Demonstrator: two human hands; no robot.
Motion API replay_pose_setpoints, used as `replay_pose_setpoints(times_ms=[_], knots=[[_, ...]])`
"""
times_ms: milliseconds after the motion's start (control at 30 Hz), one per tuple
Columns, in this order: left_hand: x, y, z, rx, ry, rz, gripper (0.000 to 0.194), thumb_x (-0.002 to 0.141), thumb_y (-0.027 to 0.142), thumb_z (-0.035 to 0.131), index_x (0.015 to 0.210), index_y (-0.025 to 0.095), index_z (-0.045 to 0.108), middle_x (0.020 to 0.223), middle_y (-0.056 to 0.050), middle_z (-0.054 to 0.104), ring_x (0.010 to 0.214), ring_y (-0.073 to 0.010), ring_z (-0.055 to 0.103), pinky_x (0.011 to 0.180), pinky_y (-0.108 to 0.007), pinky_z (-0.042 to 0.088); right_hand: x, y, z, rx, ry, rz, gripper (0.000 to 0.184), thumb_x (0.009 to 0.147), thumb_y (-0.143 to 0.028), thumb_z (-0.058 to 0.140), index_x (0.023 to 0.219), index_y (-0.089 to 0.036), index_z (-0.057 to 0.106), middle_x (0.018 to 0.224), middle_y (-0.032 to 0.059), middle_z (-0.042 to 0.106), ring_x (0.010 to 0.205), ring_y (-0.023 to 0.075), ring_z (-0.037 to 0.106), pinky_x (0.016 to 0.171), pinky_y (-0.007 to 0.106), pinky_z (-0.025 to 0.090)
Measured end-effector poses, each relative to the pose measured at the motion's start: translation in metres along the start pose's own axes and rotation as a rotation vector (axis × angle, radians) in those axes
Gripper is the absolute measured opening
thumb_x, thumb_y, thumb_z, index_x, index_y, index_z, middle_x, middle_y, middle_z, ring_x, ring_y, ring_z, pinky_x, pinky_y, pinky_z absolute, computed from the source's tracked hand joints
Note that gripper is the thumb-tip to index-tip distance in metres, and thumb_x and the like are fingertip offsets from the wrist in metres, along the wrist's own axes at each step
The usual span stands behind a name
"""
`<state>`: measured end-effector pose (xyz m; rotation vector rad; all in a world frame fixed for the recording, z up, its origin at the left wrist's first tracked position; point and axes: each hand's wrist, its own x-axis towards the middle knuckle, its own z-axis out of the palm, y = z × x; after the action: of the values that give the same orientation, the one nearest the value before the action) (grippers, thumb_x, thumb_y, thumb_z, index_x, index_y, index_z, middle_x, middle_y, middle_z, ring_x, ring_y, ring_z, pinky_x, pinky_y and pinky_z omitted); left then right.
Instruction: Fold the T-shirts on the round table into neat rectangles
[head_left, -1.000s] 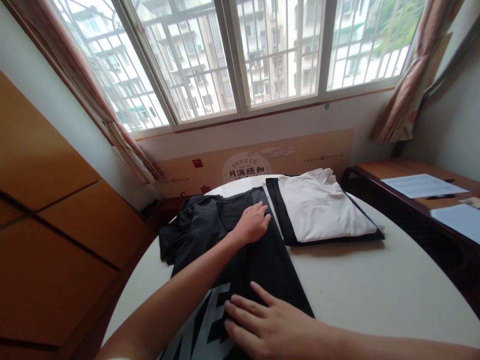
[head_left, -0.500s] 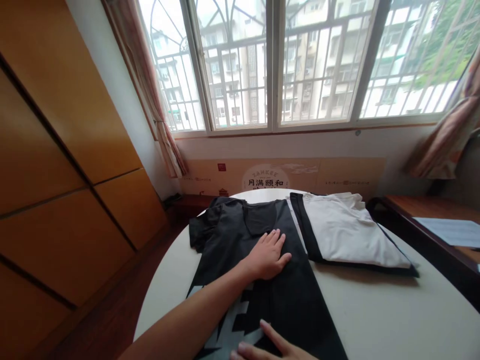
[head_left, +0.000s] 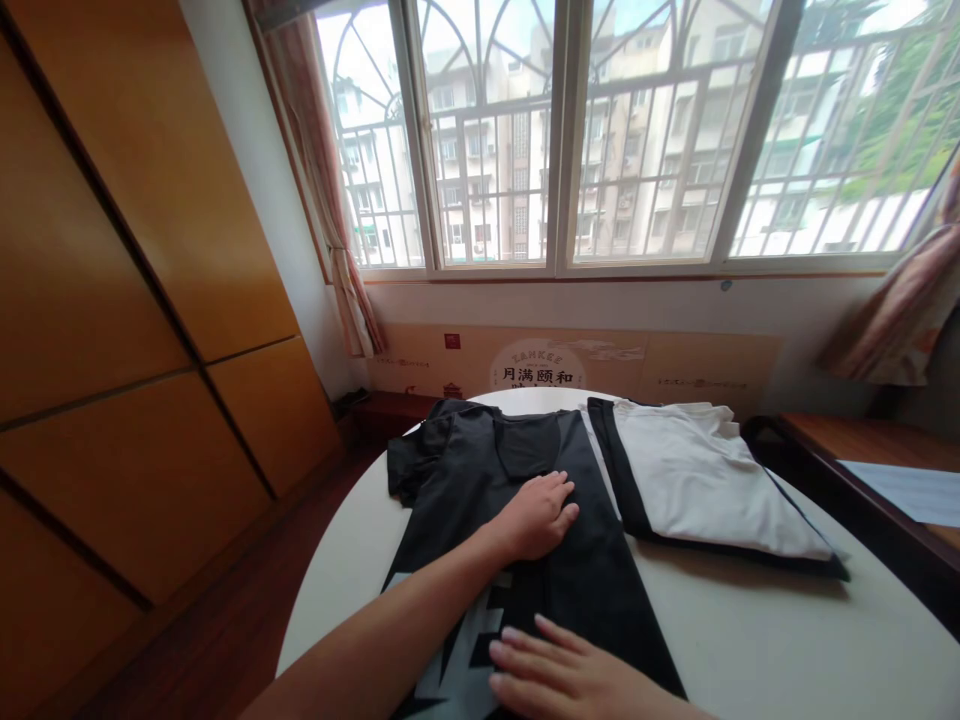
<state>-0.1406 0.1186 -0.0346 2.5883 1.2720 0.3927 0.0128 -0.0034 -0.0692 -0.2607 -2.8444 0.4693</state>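
A black T-shirt (head_left: 592,570) with a grey print lies spread on the white round table (head_left: 750,640), its neckline toward the window. One sleeve is bunched at the far left. My left hand (head_left: 536,515) rests on the shirt just below the neckline, palm down, thumb apart from the fingers. Nearer to me, my right hand (head_left: 559,665) lies over the lower part of the shirt beside the print, fingers stretched out. Both hands are open and hold nothing. To the right of the shirt is a stack of folded clothes (head_left: 705,480), white on top with black edges below.
A wooden cabinet (head_left: 112,300) stands on the left. Behind the table are a printed cardboard panel (head_left: 697,365) and a barred window (head_left: 562,150) with curtains (head_left: 345,270). At the right, papers (head_left: 904,490) lie on a dark wooden bench (head_left: 832,440).
My right hand has come further into view over the shirt. My left hand stays below the neckline, its fingers closer together. The whole view has shifted slightly.
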Motion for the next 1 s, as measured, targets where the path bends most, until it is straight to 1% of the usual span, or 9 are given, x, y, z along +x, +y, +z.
replay_pose_setpoints(times_ms=[100, 233, 367, 467, 567, 667, 733, 867, 1000], knots=[[0.001, -0.003, 0.003, 0.036, -0.017, 0.044, 0.059, 0.107, 0.042, 0.036, 0.156, 0.01, 0.047, 0.166, -0.019, 0.037, 0.157, -0.0289, 0.032, 0.128, -0.047, 0.027, -0.007, 0.007, -0.011, -0.039, 0.028, 0.13, 0.056, 0.109, -0.024, 0.047, 0.164, -0.017, 0.037, 0.165, 0.0128, 0.042, 0.155, 0.0236, 0.034, 0.129, 0.044, 0.026], [0.001, -0.004, 0.003, 0.048, -0.035, 0.05, 0.059, 0.107, 0.038, 0.036, 0.157, 0.008, 0.044, 0.167, -0.019, 0.036, 0.158, -0.0289, 0.03, 0.129, -0.046, 0.025, -0.009, 0.005, -0.01, -0.085, 0.003, 0.145, 0.061, 0.106, -0.02, 0.049, 0.165, -0.015, 0.033, 0.169, 0.0128, 0.033, 0.158, 0.0246, 0.026, 0.13, 0.046, 0.021], [-0.001, -0.002, 0.005, 0.028, -0.006, 0.049, 0.057, 0.105, 0.037, 0.041, 0.153, 0.008, 0.049, 0.165, -0.019, 0.041, 0.156, -0.0291, 0.035, 0.129, -0.046, 0.027, -0.01, 0.002, -0.009, -0.07, -0.008, 0.133, 0.068, 0.108, -0.037, 0.051, 0.168, -0.015, 0.026, 0.171, 0.0137, 0.028, 0.159, 0.0265, 0.024, 0.131, 0.048, 0.019], [0.001, -0.004, 0.002, -0.042, 0.078, 0.067, 0.048, 0.099, 0.031, 0.049, 0.141, 0.011, 0.061, 0.156, -0.017, 0.055, 0.148, -0.0263, 0.049, 0.126, -0.04, 0.035, -0.011, 0.002, -0.011, -0.06, 0.001, 0.124, 0.078, 0.105, -0.048, 0.057, 0.168, -0.016, 0.026, 0.17, 0.0153, 0.029, 0.158, 0.0287, 0.026, 0.131, 0.049, 0.019], [0.009, -0.021, -0.021, -0.091, 0.274, 0.006, 0.034, 0.094, 0.025, 0.053, 0.121, 0.015, 0.072, 0.144, -0.013, 0.066, 0.135, -0.0235, 0.06, 0.12, -0.035, 0.042, -0.012, 0.003, -0.011, -0.067, 0.004, 0.118, 0.077, 0.105, -0.045, 0.057, 0.168, -0.017, 0.025, 0.17, 0.015, 0.028, 0.158, 0.0284, 0.027, 0.131, 0.048, 0.02], [0.012, -0.057, -0.062, -0.032, 0.534, -0.262, 0.03, 0.095, 0.022, 0.046, 0.107, 0.019, 0.073, 0.126, -0.011, 0.073, 0.123, -0.0238, 0.065, 0.113, -0.036, 0.046, -0.012, 0.002, -0.013, -0.076, 0.02, 0.125, 0.065, 0.108, -0.029, 0.05, 0.168, -0.018, 0.027, 0.17, 0.0126, 0.029, 0.158, 0.0252, 0.026, 0.131, 0.045, 0.02], [0.006, -0.091, -0.087, 0.07, 0.649, -0.545, 0.032, 0.096, 0.022, 0.043, 0.109, 0.017, 0.071, 0.122, -0.014, 0.072, 0.121, -0.028, 0.064, 0.11, -0.04, 0.047, -0.011, 0.001, -0.016, -0.042, 0.023, 0.127, 0.066, 0.108, -0.034, 0.051, 0.167, -0.017, 0.028, 0.17, 0.0129, 0.029, 0.159, 0.0258, 0.025, 0.131, 0.046, 0.02], [-0.029, -0.16, -0.107, 0.255, 0.617, -1.114, 0.046, 0.087, 0.029, 0.056, 0.127, 0.008, 0.063, 0.138, -0.027, 0.061, 0.13, -0.0428, 0.056, 0.107, -0.054, 0.044, -0.01, -0.001, -0.027, 0.097, -0.01, 0.147, 0.077, 0.105, -0.057, 0.052, 0.166, -0.014, 0.03, 0.171, 0.0156, 0.028, 0.159, 0.0298, 0.025, 0.131, 0.05, 0.017], [-0.064, -0.2, -0.102, 0.148, 0.515, -1.334, 0.056, 0.088, 0.043, 0.059, 0.127, 0.003, 0.063, 0.137, -0.033, 0.061, 0.13, -0.0472, 0.057, 0.103, -0.057, 0.046, -0.01, -0.008, -0.04, 0.185, -0.034, 0.177, 0.082, 0.103, -0.06, 0.053, 0.167, -0.014, 0.03, 0.171, 0.0166, 0.025, 0.16, 0.0305, 0.021, 0.132, 0.051, 0.012]])
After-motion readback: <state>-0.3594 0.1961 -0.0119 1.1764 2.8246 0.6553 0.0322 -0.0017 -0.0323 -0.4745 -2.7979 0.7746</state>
